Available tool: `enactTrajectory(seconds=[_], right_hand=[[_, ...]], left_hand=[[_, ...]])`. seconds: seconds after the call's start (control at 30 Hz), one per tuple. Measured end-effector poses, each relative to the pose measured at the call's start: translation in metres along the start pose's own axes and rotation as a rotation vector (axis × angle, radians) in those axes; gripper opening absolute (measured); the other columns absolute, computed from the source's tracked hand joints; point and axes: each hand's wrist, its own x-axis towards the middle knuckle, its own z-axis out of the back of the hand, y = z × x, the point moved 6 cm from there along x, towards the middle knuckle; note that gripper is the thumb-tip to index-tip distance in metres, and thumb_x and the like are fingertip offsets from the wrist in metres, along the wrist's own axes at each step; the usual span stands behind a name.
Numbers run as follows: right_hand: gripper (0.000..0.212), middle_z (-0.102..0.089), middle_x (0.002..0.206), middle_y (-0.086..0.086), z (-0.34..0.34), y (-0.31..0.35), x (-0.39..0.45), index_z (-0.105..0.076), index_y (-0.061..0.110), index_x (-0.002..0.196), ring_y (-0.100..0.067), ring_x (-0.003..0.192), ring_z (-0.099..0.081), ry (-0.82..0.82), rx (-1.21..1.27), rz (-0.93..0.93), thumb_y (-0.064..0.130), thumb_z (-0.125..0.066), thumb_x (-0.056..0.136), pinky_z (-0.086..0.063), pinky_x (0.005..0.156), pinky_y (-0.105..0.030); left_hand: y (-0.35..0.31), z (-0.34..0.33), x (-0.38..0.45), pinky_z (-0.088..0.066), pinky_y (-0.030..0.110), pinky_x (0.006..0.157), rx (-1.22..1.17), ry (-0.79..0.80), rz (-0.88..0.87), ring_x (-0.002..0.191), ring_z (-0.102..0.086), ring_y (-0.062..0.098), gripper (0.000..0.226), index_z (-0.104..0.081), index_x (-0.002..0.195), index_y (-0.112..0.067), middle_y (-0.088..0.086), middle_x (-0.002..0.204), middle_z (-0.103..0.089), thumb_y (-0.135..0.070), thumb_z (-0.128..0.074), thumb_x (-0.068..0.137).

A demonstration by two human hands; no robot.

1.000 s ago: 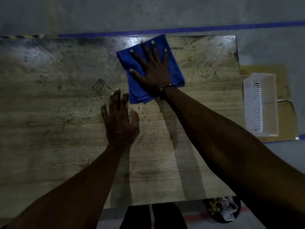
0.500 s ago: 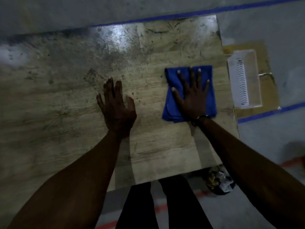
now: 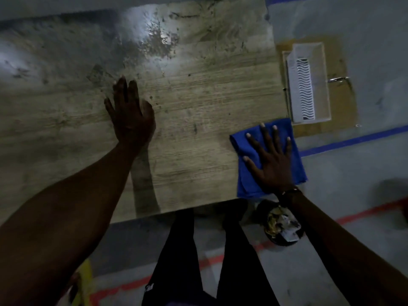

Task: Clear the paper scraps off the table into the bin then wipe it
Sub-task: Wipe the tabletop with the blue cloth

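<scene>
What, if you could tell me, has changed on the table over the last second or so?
The right hand, pressing flat on the blue cloth, has swept it from the table's far edge toward the person and rightward to the near right corner of the table, where it overhangs the edge. Nothing was taken hold of or let go. The left hand stays flat on the tabletop, and the white basket is unmoved.

cloth (image 3: 247, 151) at table's (image 3: 198, 96) near-right corner
</scene>
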Motion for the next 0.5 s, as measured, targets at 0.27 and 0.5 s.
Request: enactTrajectory(seconds=[0.27, 0.5], right_hand=[[0.070, -0.009, 0.177, 0.005, 0.000, -0.024, -0.016, -0.026, 0.046, 0.164, -0.037, 0.163, 0.005, -0.056, 0.105, -0.076, 0.070, -0.046, 0.101, -0.003, 0.125, -0.069], [0.071, -0.009, 0.177, 0.006, -0.002, -0.032, -0.016, -0.027, 0.049, 0.163, -0.050, 0.160, 0.003, -0.069, 0.164, -0.087, 0.074, -0.045, 0.099, -0.028, 0.115, -0.071]], left_hand=[[-0.120, -0.002, -0.090, -0.018, 0.058, 0.128, -0.091, 0.035, 0.085, 0.158, -0.027, 0.034, 0.062, -0.033, 0.164, -0.013, 0.014, 0.171, -0.029, -0.037, -0.037, 0.106], [-0.187, -0.005, -0.134, -0.010, 0.054, 0.130, -0.100, 0.059, 0.204, 0.163, -0.012, 0.030, 0.070, -0.022, 0.167, -0.022, 0.009, 0.176, -0.015, -0.043, -0.041, 0.103]])
